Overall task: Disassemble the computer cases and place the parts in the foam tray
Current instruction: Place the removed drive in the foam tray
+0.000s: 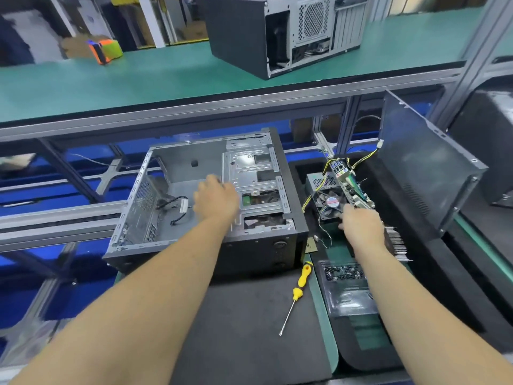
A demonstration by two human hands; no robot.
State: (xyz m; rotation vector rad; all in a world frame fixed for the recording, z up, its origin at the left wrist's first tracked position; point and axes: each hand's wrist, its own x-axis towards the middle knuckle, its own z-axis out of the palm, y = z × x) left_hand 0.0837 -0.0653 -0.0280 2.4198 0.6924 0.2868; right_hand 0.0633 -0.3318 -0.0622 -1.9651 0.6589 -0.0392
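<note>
— Head view: where does the opened computer case (211,195) sit?
— On its side on the dark mat (244,329), left of the foam tray (458,287). The left hand (216,198) reaches inside it; whether its grip is apart or together cannot be told.
— And the right hand (363,229)?
— Its grip is clamped on the motherboard (352,184), held upright over the tray, touching the power supply (327,198) with its yellow wires.
— Around them?
— A side panel (427,168) leans at the far right. A yellow screwdriver (298,293) lies near on the mat. A second case (280,31) stands on the far green shelf (111,84).
</note>
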